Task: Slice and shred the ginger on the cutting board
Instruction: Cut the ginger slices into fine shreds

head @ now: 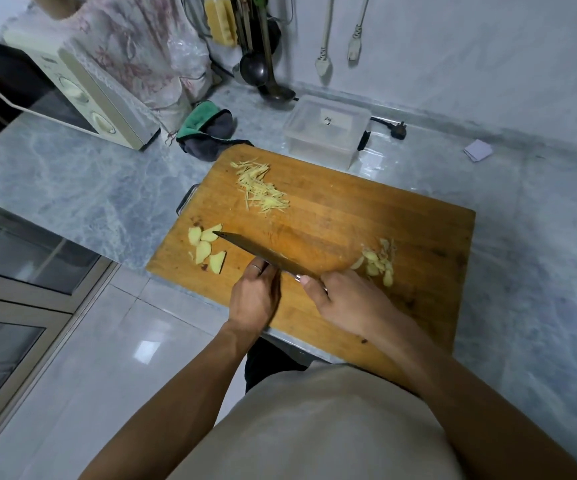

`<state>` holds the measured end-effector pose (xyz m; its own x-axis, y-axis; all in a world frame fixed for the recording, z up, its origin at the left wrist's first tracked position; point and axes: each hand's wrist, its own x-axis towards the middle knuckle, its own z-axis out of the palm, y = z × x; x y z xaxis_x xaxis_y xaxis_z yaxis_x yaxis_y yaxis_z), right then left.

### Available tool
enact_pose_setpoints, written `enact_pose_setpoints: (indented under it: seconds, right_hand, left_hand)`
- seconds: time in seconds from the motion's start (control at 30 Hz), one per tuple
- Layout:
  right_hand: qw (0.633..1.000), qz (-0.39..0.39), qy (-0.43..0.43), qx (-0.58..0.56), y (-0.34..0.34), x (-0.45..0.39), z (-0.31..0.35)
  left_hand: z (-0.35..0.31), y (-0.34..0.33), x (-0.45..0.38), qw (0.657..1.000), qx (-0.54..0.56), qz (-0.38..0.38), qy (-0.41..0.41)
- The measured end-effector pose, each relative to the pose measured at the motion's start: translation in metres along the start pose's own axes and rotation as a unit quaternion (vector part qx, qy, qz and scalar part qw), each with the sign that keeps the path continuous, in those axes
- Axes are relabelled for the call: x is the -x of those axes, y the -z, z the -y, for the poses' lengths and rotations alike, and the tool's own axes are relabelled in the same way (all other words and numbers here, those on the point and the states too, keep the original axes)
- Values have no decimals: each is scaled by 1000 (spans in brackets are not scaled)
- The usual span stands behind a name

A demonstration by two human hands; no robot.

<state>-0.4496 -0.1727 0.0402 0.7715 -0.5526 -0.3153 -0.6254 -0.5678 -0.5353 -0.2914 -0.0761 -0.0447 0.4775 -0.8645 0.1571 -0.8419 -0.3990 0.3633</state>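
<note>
Cutting board point(366, 216) on bench point(72, 181): ginger slices point(205, 247) left, ginger shreds point(259, 188) behind. Right hand point(349, 303) grip clamped on knife point(263, 254); left hand point(254, 299) beside blade, apparently holding nothing.

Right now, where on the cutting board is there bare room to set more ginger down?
The cutting board is bare across its middle and far right, between the shredded ginger and the peel scraps. The near-left is crowded: ginger slices, knife, left hand and right hand.
</note>
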Motion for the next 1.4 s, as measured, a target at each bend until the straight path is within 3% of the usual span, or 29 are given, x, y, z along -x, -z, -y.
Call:
enact_pose_setpoints:
  seconds: [0.37,0.67,1.4]
  right_hand:
    - [999,35,-30,28,-1,3,7]
    - [998,25,-26,42,-12,5,8]
    - [998,43,-40,9,7,17,13]
  left_hand:
    - [0,-2,-1,999,28,-43,3]
    - [5,-6,-1,999,25,-7,28]
    - [8,-11,-2,998,27,-56,-22]
